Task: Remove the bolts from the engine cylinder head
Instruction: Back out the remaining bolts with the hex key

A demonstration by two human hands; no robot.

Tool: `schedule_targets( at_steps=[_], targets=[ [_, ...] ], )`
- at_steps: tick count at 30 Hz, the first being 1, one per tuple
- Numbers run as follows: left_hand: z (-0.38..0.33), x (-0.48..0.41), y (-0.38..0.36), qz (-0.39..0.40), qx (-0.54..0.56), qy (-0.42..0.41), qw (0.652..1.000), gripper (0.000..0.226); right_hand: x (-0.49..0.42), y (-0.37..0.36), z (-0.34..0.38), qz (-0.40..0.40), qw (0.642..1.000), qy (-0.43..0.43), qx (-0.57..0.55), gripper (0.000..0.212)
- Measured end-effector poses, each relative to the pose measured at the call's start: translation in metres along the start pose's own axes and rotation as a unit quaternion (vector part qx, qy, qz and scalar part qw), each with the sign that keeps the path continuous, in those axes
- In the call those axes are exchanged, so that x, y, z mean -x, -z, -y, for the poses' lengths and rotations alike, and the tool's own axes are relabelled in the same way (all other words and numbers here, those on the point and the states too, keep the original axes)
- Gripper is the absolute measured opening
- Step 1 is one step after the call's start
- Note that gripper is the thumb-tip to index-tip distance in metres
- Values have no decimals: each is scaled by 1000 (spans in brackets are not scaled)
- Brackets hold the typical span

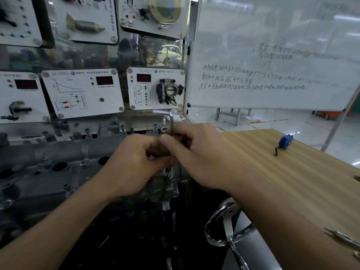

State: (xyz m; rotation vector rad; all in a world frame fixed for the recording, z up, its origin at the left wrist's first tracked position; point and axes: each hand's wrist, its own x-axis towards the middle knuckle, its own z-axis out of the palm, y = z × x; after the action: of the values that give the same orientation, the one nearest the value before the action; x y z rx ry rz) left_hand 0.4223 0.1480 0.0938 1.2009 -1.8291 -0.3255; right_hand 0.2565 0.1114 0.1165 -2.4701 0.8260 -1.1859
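My left hand (136,162) and right hand (200,152) pinch the key (171,123) upright over the head (58,151); I'd seat it fully before turning.

R hand (198,158) grips upright L-shaped hex key (171,124) over R end of cyl head (58,152); L hand (134,164) pinches its lower shaft. Bolts (122,129) stand raised along head's far edge. Blue tape measure (285,142) lies on wood table (272,182), well apart.

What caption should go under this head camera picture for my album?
Left hand and right hand hold a hex key above the cylinder head.
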Motion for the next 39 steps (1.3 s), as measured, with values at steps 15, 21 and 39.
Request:
schedule_targets(
  at_steps=[15,21,39],
  targets=[
    [-3,-1,4,-14,-20,-11,1000,6,-8,10,5,96,995,15,34,9],
    [-3,-1,-1,-25,-64,-25,997,8,-9,4,4,0,1000,-10,7,20],
    [-56,-21,-71,67,36,-52,996,24,34,92,-23,-103,982,-152,-36,38]
  ],
)
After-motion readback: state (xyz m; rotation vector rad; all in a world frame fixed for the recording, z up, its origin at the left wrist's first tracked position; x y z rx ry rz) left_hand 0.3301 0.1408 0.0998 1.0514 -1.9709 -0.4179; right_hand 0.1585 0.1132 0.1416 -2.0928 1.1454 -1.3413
